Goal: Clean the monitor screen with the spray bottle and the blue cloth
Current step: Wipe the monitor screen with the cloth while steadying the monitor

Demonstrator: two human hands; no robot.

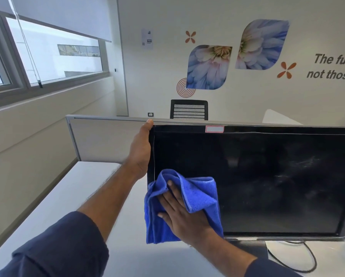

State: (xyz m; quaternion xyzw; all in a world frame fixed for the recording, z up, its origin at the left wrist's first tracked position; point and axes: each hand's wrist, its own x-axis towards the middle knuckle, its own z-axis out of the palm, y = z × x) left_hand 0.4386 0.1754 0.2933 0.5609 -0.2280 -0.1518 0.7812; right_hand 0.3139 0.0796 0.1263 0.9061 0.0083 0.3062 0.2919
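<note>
A black monitor point(267, 176) stands on a white desk point(83, 192), its dark screen streaked with faint smears on the right side. My left hand point(140, 152) grips the monitor's left edge, thumb at the top corner and fingers hidden behind the frame. My right hand point(179, 214) lies with straight fingers on a crumpled blue cloth point(199, 196) and presses it against the screen's lower left corner. No spray bottle is in view.
A grey partition panel point(107, 136) runs behind the desk. A black mesh chair point(188, 109) stands beyond it by a wall with flower prints. A black cable point(299, 262) loops on the desk under the monitor's stand point(253, 248). Windows line the left wall.
</note>
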